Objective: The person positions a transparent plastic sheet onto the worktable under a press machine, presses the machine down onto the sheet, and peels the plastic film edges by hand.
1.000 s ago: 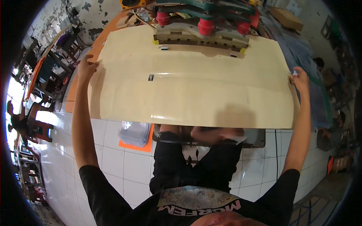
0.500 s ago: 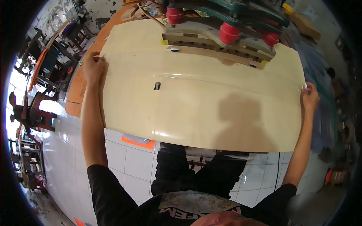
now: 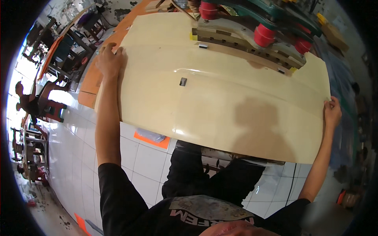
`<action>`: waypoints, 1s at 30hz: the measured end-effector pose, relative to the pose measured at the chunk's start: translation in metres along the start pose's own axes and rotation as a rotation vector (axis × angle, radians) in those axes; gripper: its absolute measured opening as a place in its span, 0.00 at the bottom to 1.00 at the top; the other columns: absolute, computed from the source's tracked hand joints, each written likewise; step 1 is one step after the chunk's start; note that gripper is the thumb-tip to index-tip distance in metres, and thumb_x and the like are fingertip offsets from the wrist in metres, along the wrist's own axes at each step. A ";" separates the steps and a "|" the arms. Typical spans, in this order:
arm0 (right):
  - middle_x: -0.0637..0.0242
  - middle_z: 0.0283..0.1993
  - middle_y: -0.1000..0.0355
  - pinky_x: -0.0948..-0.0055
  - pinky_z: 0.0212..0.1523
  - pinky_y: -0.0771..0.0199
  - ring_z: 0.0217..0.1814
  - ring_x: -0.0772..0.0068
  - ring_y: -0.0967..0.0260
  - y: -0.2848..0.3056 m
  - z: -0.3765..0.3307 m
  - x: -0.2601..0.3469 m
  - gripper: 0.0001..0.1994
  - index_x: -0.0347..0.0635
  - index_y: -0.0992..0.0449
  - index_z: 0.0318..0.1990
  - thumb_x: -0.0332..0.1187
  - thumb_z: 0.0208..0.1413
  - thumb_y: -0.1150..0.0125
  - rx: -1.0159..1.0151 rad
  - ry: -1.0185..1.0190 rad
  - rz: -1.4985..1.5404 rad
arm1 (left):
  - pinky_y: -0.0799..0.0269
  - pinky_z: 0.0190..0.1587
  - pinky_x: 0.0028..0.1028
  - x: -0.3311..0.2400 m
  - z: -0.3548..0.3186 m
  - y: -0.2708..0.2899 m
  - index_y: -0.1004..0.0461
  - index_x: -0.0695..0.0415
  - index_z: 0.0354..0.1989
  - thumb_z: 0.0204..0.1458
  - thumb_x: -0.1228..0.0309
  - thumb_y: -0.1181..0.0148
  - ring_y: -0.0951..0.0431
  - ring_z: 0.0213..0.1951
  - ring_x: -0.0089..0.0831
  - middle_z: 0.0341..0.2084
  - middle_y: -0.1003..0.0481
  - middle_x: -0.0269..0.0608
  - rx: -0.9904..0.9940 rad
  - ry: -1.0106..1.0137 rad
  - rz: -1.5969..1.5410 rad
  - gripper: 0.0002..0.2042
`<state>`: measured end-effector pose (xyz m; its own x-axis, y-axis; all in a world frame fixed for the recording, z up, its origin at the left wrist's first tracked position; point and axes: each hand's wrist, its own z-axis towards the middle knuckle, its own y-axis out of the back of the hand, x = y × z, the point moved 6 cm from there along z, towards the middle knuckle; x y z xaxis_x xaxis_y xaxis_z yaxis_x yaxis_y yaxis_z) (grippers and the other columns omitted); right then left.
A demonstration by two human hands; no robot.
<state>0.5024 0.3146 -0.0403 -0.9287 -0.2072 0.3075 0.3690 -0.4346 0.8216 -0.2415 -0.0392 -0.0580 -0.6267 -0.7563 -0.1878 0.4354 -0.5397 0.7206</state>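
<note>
A large, glossy cream-yellow sheet (image 3: 204, 102) spreads in front of me, its near edge above my lap. My left hand (image 3: 110, 61) lies at the sheet's left edge, over the orange-brown tabletop; its fingers are loosely bent and apart, the thumb by the edge. At the right edge, my right hand (image 3: 333, 112) pinches the sheet between thumb and fingers. A small dark rectangular piece (image 3: 183, 82) shows on the sheet left of its middle. Over the far part stands a green machine head (image 3: 252, 11) with red cylindrical mounts (image 3: 264, 35) and a long slotted bar (image 3: 248, 49).
The orange-brown table (image 3: 88, 88) extends past the sheet's left side. Clear bluish plastic sheeting (image 3: 342, 133) hangs at the right. Below the near edge, an orange sheet with a plastic bag (image 3: 151, 137) lies on white tiles. Another person (image 3: 33, 98) sits far left near benches.
The whole view has shifted and tilted, so sheet and machine appear farther right. My left hand's fingers have spread apart; my right hand keeps its pinch on the right edge.
</note>
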 end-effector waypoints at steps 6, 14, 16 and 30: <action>0.50 0.54 0.29 0.60 0.55 0.34 0.55 0.50 0.32 0.006 -0.012 0.025 0.21 0.37 0.26 0.50 0.42 0.54 0.40 -0.030 0.142 -0.220 | 0.38 0.57 0.42 -0.076 -0.038 0.010 0.24 0.58 0.46 0.51 0.49 0.46 0.29 0.55 0.44 0.51 0.28 0.51 0.169 -0.200 -0.204 0.24; 0.42 0.66 0.44 0.53 0.66 0.49 0.70 0.45 0.49 -0.037 -0.034 0.050 0.37 0.36 0.39 0.64 0.60 0.59 0.56 0.343 0.026 -0.243 | 0.58 0.64 0.57 -0.073 -0.045 -0.008 0.33 0.59 0.57 0.50 0.37 0.57 0.46 0.66 0.52 0.63 0.44 0.61 0.487 -0.084 -0.044 0.38; 0.42 0.68 0.48 0.53 0.68 0.52 0.71 0.45 0.53 -0.038 -0.038 0.047 0.39 0.35 0.43 0.65 0.61 0.59 0.58 0.364 0.000 -0.238 | 0.59 0.64 0.57 -0.072 -0.047 -0.010 0.34 0.59 0.59 0.50 0.36 0.56 0.47 0.67 0.53 0.64 0.46 0.62 0.508 -0.075 -0.042 0.39; 0.36 0.70 0.55 0.45 0.69 0.60 0.73 0.41 0.60 -0.051 -0.045 0.031 0.43 0.28 0.48 0.66 0.63 0.59 0.63 0.342 0.028 -0.297 | 0.63 0.65 0.58 -0.063 -0.045 -0.028 0.44 0.59 0.66 0.51 0.32 0.61 0.54 0.69 0.48 0.67 0.50 0.57 0.574 -0.059 0.137 0.44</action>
<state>0.4561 0.2908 -0.0942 -0.9893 -0.1435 0.0255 0.0493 -0.1648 0.9851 -0.1850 0.0070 -0.0958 -0.6312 -0.7744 -0.0424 0.1054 -0.1397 0.9846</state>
